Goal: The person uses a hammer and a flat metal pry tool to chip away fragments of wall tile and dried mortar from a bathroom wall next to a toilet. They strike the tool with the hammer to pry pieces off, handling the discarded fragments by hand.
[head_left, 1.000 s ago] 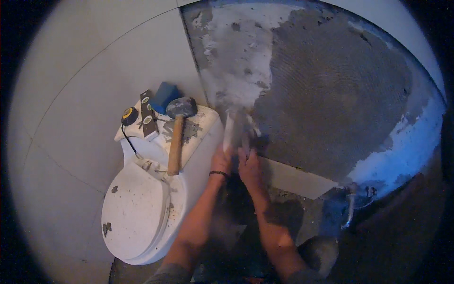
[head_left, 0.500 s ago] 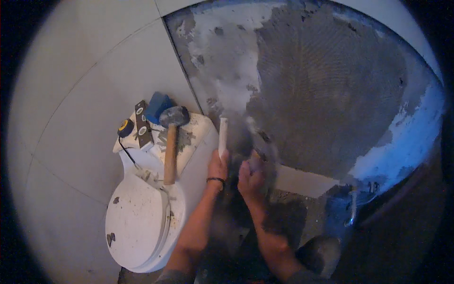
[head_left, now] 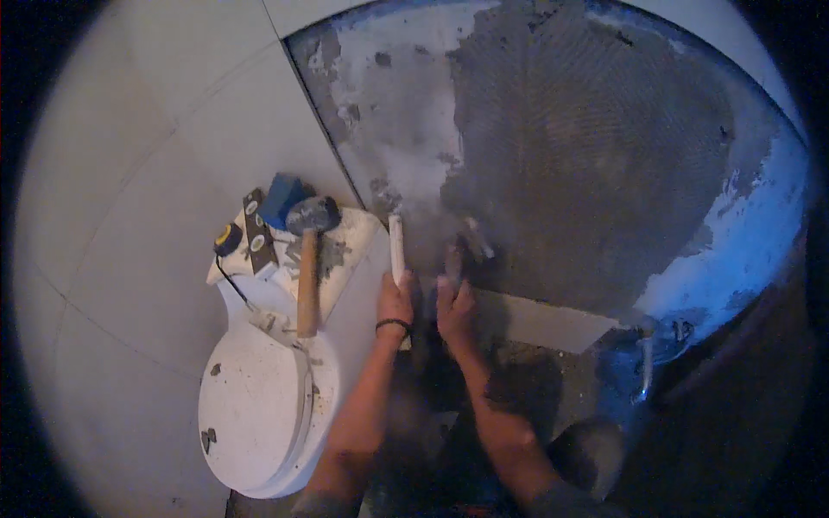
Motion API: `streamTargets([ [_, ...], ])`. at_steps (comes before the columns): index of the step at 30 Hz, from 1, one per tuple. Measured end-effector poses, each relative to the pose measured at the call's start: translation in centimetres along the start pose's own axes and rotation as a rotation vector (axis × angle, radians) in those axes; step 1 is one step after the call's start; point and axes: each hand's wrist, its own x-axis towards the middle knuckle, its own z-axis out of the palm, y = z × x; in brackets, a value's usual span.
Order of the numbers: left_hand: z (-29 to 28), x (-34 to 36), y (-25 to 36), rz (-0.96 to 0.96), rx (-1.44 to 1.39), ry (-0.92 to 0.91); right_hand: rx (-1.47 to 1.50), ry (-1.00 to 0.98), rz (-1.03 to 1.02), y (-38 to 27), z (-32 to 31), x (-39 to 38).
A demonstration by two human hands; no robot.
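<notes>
My left hand (head_left: 395, 302) is closed on a pale, narrow strip (head_left: 396, 246) held upright beside the toilet cistern. My right hand (head_left: 454, 308) grips a trowel-like tool (head_left: 466, 246), blurred, against the grey mortar-coated surface (head_left: 587, 147). On the cistern top (head_left: 350, 246) lie a mallet (head_left: 308, 276) with a wooden handle, a level (head_left: 257, 231), a tape measure (head_left: 227, 239) and a blue block (head_left: 281, 197). The closed white toilet lid (head_left: 250, 406) is left of my left forearm.
Pale tiles (head_left: 138, 198) cover the left side, meeting the mortar area along a straight edge. A pale ledge (head_left: 544, 324) runs right of my hands to a metal fitting (head_left: 644, 367) at lower right. Smeared white patches (head_left: 717, 250) border the mortar.
The view has shifted, so the mortar area sits further left. The tool in my right hand has moved and blurred; the strip in my left hand has moved slightly left in view.
</notes>
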Motion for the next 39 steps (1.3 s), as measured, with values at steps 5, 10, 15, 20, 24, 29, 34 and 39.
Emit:
streamTargets([
  [5,1.5,-2.6,-1.4,0.145,0.082,-0.067,0.072,0.113,-0.357,-3.7,-4.5,6.7],
  [10,5.3,-3.7,-4.1,0.039,-0.095,-0.099,-0.210,-0.003,-0.408,-9.9,-9.3,12.4],
  [15,3.3,-2.9,-2.0,-0.146,-0.481,-0.166,-0.307,-0.322,-0.271,-12.0,-13.3,9.2],
  [20,0.9,-1.2,-1.2,-0.205,-0.752,-0.172,-0.341,-0.339,-0.140,-7.9,-13.9,2.2],
  [24,1.9,0.9,-6.7,0.183,0.044,0.034,-0.147,-0.346,0.051,-6.4,-11.1,0.3],
  [29,5.2,-0.9,-2.9,0.113,0.008,0.069,-0.054,-0.249,-0.014,-3.0,-11.8,2.2],
  [34,4.8,-1.5,-2.3,0.009,-0.038,0.027,0.139,-0.244,-0.026,-4.0,-11.8,1.6],
  [39,4.5,-1.7,-1.9,0.075,-0.142,0.083,0.246,-0.205,-0.200,-4.1,-11.6,1.7],
])
